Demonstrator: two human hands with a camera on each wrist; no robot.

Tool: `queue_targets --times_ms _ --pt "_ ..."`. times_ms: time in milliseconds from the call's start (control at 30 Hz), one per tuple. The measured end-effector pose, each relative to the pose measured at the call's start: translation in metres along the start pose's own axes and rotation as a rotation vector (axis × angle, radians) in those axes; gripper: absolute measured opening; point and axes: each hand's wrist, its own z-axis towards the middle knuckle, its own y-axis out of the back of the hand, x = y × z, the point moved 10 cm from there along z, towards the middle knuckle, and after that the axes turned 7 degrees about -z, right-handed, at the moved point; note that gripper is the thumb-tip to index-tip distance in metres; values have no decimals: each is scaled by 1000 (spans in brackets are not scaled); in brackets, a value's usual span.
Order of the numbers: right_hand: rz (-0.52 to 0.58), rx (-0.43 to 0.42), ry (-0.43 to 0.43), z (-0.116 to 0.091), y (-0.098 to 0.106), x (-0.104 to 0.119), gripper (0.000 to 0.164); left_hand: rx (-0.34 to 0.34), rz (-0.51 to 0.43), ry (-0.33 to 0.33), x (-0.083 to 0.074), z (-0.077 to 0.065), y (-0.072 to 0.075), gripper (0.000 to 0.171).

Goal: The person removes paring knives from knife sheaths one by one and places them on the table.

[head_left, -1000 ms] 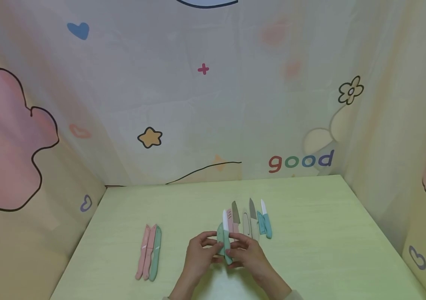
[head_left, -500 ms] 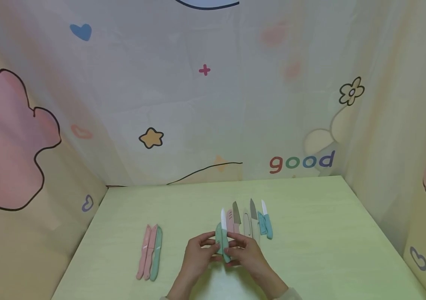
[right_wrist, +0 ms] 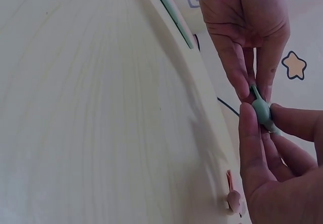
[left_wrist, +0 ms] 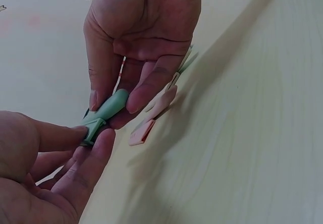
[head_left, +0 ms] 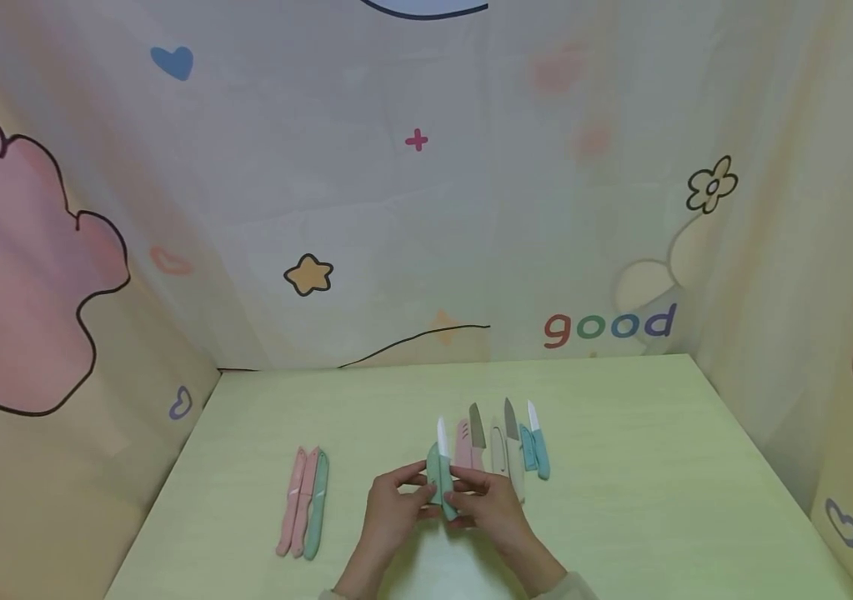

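In the head view my left hand [head_left: 396,507] pinches a green blade sheath [head_left: 434,473] between thumb and fingers. My right hand [head_left: 492,510] grips the green handle of a paring knife [head_left: 449,493], its white blade pointing away and bare. Sheath and knife are held side by side above the table, upright in view. In the left wrist view the rounded handle end [left_wrist: 117,101] shows beside the sheath's open end [left_wrist: 93,129]. The right wrist view shows the handle [right_wrist: 261,111] between right thumb and fingers, while the left fingers [right_wrist: 237,75] hold the sheath beyond.
Right of the hands lie a pink sheath [head_left: 464,443] and pink-handled knife [head_left: 477,427], a cream sheath [head_left: 499,450] and cream-handled knife [head_left: 512,425], and a blue sheath [head_left: 528,448] with a blue-handled knife [head_left: 540,454]. Two pink sheathed knives [head_left: 297,500] and a green one [head_left: 317,504] lie left.
Both hands have drifted slightly left with the green sheath and knife, uncovering more of the pink and cream knives. The head view has shifted a little. Both grips stay alike.
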Motion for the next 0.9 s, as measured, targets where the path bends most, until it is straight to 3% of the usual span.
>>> queue_targets --times_ms 267,567,900 --pt "-7 -67 4 3 1 -2 41 -31 19 -2 1 5 5 37" --pt "-64 -151 -15 11 3 0 38 -38 22 -22 -23 0 0 35" --pt "-101 -231 -5 17 6 2 33 -95 40 -11 8 25 7 32"
